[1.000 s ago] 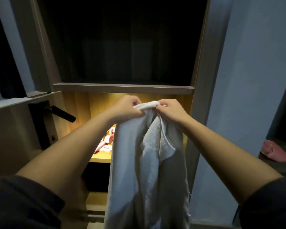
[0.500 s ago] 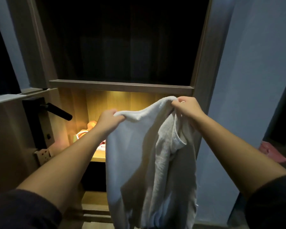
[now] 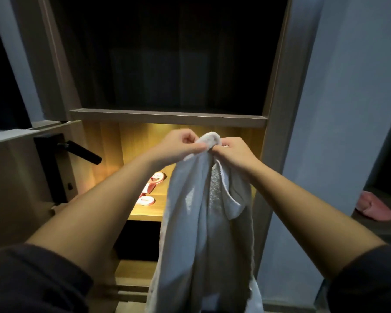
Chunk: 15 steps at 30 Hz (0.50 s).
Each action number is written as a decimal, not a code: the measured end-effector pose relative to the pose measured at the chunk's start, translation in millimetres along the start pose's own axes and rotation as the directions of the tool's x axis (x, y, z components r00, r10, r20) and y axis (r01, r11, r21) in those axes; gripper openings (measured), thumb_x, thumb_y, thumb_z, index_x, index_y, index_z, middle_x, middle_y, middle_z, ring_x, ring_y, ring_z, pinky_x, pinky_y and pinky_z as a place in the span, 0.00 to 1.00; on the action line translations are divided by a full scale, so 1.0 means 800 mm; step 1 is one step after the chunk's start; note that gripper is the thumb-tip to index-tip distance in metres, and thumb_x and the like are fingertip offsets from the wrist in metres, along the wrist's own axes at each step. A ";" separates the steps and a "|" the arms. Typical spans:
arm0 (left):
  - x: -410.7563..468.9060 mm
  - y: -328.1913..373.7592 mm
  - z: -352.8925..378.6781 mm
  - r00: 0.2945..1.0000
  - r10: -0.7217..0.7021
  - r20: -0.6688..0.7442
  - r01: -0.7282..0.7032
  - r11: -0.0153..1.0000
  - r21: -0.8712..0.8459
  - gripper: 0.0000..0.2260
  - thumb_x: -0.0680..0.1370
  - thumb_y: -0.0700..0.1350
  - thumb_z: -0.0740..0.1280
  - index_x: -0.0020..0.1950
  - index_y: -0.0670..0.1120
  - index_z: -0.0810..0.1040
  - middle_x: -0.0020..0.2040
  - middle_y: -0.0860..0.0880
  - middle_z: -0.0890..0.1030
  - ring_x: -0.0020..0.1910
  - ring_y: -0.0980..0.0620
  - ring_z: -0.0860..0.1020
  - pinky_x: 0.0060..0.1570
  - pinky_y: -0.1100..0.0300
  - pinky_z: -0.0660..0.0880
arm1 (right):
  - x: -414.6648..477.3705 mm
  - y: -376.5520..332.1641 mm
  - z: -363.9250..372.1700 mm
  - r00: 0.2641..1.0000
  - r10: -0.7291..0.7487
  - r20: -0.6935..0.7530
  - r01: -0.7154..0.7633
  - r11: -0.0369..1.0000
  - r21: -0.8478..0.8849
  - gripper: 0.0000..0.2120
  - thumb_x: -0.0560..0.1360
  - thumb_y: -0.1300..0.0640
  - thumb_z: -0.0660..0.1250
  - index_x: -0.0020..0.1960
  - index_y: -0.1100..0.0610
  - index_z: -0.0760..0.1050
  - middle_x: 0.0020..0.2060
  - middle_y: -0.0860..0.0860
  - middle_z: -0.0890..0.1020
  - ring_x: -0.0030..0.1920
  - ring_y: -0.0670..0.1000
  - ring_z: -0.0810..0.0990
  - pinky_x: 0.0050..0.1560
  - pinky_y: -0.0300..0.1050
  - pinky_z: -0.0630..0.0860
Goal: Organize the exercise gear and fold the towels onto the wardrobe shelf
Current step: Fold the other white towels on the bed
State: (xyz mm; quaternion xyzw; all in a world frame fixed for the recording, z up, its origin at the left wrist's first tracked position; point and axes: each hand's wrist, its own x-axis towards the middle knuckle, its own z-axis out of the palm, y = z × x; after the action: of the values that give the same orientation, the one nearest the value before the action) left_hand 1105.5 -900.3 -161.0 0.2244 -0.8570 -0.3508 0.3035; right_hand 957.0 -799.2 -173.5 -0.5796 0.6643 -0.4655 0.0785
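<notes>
Both hands meet at the top of the towel (image 3: pixel 201 222): left hand (image 3: pixel 178 146) and right hand (image 3: pixel 231 152) each pinch a bunched corner, knuckles almost touching. Half a second back the picture has them spread wide, top edge stretched between; now that edge is doubled, so the first fold looks made. The cloth hangs rumpled though, one flap loose under the right hand.

The towel is in the air, on no shelf yet, draping straight down from the grip and out of frame. Right of the grip the post (image 3: pixel 278 109) stands close; left, the door handle (image 3: pixel 81 152) juts out, well clear. Beyond and below lies the lit shelf (image 3: pixel 145 211), with red-and-white gear (image 3: pixel 152 186) on it left of the towel; the cloth hides the rest. Just above, the upper board (image 3: pixel 167 117) caps the opening.
</notes>
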 end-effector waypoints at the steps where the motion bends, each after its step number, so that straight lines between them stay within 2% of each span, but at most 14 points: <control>1: -0.004 -0.012 0.004 0.999 -0.040 0.025 0.040 0.999 -0.016 0.11 0.74 0.51 0.73 0.49 0.44 0.78 0.49 0.42 0.81 0.45 0.50 0.78 0.46 0.56 0.77 | 0.001 0.002 0.001 0.999 0.025 -0.024 -0.024 0.999 0.040 0.12 0.76 0.61 0.64 0.38 0.68 0.77 0.34 0.57 0.74 0.38 0.52 0.71 0.41 0.46 0.66; 3: -0.013 -0.035 0.010 0.992 -0.097 0.085 0.098 0.995 -0.012 0.12 0.74 0.51 0.73 0.48 0.44 0.78 0.48 0.42 0.81 0.45 0.48 0.80 0.48 0.53 0.78 | 0.000 0.006 0.000 0.997 0.070 -0.045 -0.065 0.993 0.102 0.10 0.75 0.60 0.64 0.38 0.64 0.78 0.34 0.57 0.75 0.38 0.52 0.71 0.41 0.46 0.67; 5: -0.019 -0.053 0.014 0.989 -0.109 0.098 0.108 0.994 0.006 0.09 0.73 0.50 0.73 0.44 0.46 0.78 0.42 0.46 0.80 0.41 0.50 0.78 0.44 0.53 0.76 | 0.000 0.011 -0.004 0.992 0.110 -0.063 -0.099 0.984 0.148 0.10 0.75 0.59 0.65 0.36 0.61 0.78 0.34 0.55 0.77 0.37 0.50 0.73 0.41 0.46 0.68; 8: -0.024 -0.067 0.012 0.998 -0.067 0.009 0.065 0.988 0.139 0.10 0.75 0.51 0.70 0.37 0.48 0.78 0.32 0.52 0.75 0.31 0.55 0.71 0.34 0.57 0.69 | 0.001 0.013 -0.008 0.984 0.150 -0.096 -0.128 0.971 0.200 0.10 0.74 0.59 0.65 0.34 0.58 0.76 0.32 0.55 0.75 0.35 0.50 0.73 0.39 0.45 0.68; 10: -0.026 -0.072 0.009 0.998 -0.055 -0.017 0.057 0.982 0.180 0.12 0.76 0.51 0.69 0.37 0.46 0.79 0.31 0.52 0.74 0.31 0.54 0.71 0.32 0.58 0.67 | 0.003 0.015 -0.011 0.972 0.193 -0.134 -0.160 0.961 0.227 0.08 0.73 0.59 0.66 0.35 0.59 0.75 0.32 0.55 0.74 0.35 0.51 0.72 0.39 0.46 0.67; 12: -0.029 -0.078 0.005 0.996 -0.052 -0.070 0.060 0.991 0.117 0.11 0.78 0.49 0.68 0.38 0.45 0.80 0.32 0.49 0.75 0.33 0.52 0.71 0.34 0.56 0.67 | 0.006 0.019 -0.017 0.956 0.238 -0.170 -0.194 0.951 0.239 0.08 0.72 0.59 0.66 0.36 0.60 0.77 0.33 0.56 0.75 0.36 0.52 0.72 0.40 0.47 0.67; 15: -0.034 -0.086 0.000 0.971 -0.079 -0.224 0.079 0.997 -0.008 0.12 0.80 0.47 0.65 0.36 0.48 0.77 0.35 0.48 0.76 0.36 0.51 0.73 0.37 0.56 0.68 | 0.009 0.027 -0.023 0.935 0.287 -0.209 -0.230 0.938 0.260 0.11 0.72 0.58 0.66 0.40 0.67 0.80 0.35 0.58 0.79 0.38 0.54 0.76 0.40 0.47 0.70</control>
State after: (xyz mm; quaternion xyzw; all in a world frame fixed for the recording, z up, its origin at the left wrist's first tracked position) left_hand 1136.7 -929.3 -221.2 0.2967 -0.8078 -0.3349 0.3838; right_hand 928.0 -797.6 -175.3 -0.4118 0.6810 -0.5927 0.1242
